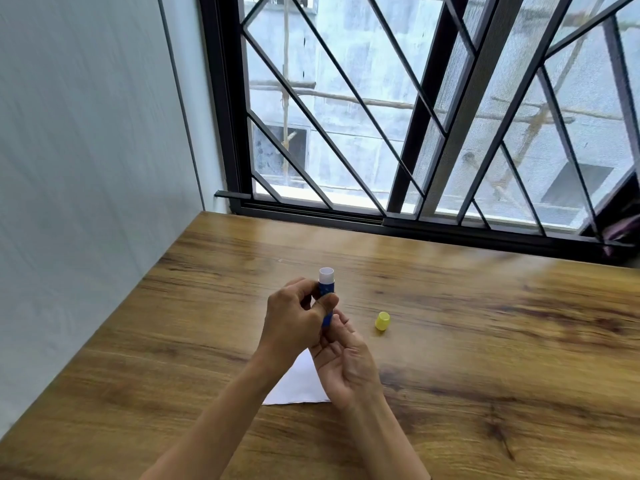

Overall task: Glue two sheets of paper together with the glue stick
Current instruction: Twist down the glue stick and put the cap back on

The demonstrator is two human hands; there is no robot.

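A blue glue stick (326,287) with its white tip uncovered stands upright above the table, held in both hands. My left hand (294,320) wraps its fingers around the blue body. My right hand (343,365) grips the stick's lower end from below, palm turned up. The yellow cap (382,321) lies on the wooden table (485,341) just to the right of my hands. White paper (298,382) lies flat on the table under my wrists, mostly hidden by them; I cannot tell how many sheets there are.
A grey wall panel (86,168) runs along the table's left edge. A black-framed window with a metal grille (398,133) stands behind the table's far edge. A dark object (620,230) sits at the far right by the window.
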